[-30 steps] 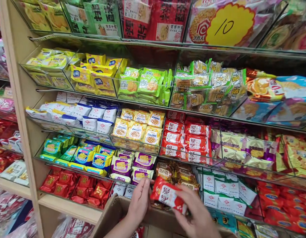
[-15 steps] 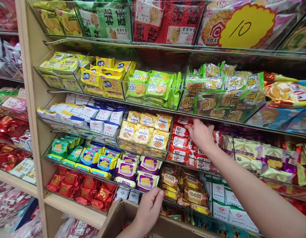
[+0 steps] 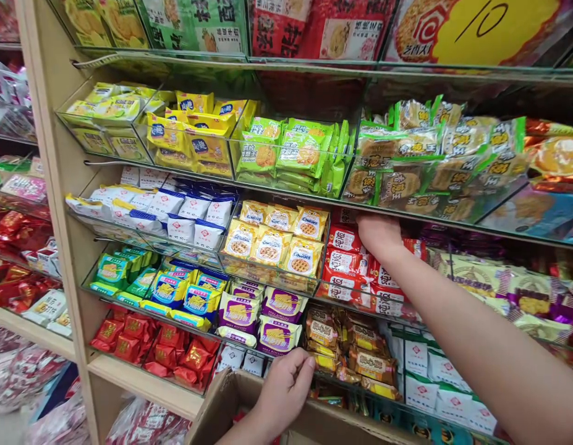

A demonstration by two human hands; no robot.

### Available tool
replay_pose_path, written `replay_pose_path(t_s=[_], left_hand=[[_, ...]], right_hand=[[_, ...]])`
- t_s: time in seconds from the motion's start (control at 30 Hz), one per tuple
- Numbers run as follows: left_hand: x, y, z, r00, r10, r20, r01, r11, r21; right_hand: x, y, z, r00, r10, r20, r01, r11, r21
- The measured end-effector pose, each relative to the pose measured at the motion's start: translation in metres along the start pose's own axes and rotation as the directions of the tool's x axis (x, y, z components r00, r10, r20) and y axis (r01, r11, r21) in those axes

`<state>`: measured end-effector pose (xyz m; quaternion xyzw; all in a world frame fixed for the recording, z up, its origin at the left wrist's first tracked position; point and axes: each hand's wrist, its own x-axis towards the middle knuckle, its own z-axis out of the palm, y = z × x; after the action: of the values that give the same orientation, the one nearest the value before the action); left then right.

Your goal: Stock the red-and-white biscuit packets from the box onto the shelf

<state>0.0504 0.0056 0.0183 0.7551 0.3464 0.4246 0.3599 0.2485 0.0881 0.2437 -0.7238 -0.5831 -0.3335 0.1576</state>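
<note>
My right hand reaches into a clear compartment of red snack packets, under the shelf above. Its fingers are hidden behind the shelf edge and packets, so what they hold does not show. Low in the middle, my left hand is closed over the far rim of an open cardboard box. A little red shows inside the box beside my left wrist. Yellow cookie packets fill the compartment left of the red ones.
Glass-fronted shelves hold green biscuit packets, purple soda biscuits, brown-wrapped snacks and red-wrapped pieces. A wooden upright stands at left. A yellow price sign hangs at the upper right.
My right hand has gone deeper into the red packets' compartment, its fingers passing out of sight under the shelf. My left hand stays on the box rim. The view has shifted slightly.
</note>
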Motion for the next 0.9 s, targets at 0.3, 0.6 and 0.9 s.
replay_pose_path(t_s=[0.3, 0.6, 0.9], left_hand=[[-0.001, -0.001, 0.001, 1.0, 0.009, 0.007, -0.01, 0.999, 0.039], [-0.001, -0.001, 0.002, 1.0, 0.017, 0.004, -0.017, 0.999, 0.033], [-0.001, -0.001, 0.0, 1.0, 0.025, 0.015, -0.026, 0.999, 0.031]], right_hand=[[0.0, -0.011, -0.002, 0.975, -0.023, 0.221, -0.009, 0.99, 0.142], [-0.009, -0.013, -0.001, 0.963, -0.053, 0.266, -0.009, 0.974, 0.226], [-0.013, -0.008, 0.001, 0.972, -0.094, 0.215, 0.024, 0.952, 0.305]])
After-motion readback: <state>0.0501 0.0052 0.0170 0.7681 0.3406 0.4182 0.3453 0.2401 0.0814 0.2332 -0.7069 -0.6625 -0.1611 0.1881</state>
